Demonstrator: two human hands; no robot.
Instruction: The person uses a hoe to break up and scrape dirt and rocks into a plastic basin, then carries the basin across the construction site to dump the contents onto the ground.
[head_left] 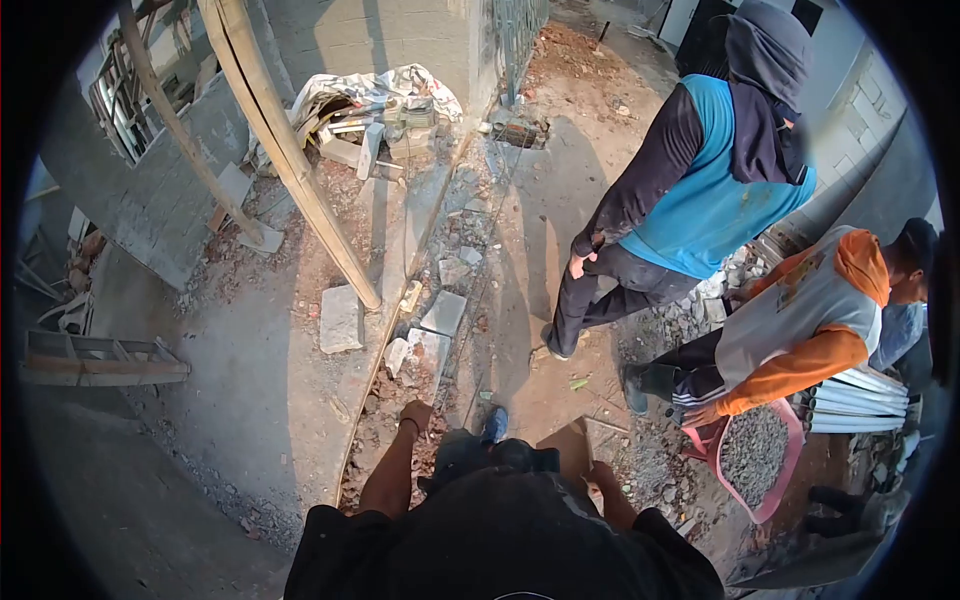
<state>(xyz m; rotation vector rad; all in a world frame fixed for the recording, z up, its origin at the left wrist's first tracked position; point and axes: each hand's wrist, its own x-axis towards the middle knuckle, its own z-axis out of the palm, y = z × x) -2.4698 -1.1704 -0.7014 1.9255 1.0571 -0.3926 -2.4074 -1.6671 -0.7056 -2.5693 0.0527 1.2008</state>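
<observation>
My left hand [416, 414] hangs low at my left side, over the reddish rubble strip, its fingers curled in with nothing visible in them. At my right side, my right hand [602, 478] is closed on the edge of a flat tan board [568, 447]. The board is partly hidden by my body, and its material is not clear. Ahead of my left hand lie a broken concrete slab [428, 352] and a grey block [444, 313].
A person in a blue vest [690, 180] stands ahead on the right. Beside them, a person with orange sleeves [800, 340] bends near a pink wheelbarrow [787, 475] of gravel. A wooden post [290, 150] leans on the left. White pipes [855, 400] lie far right.
</observation>
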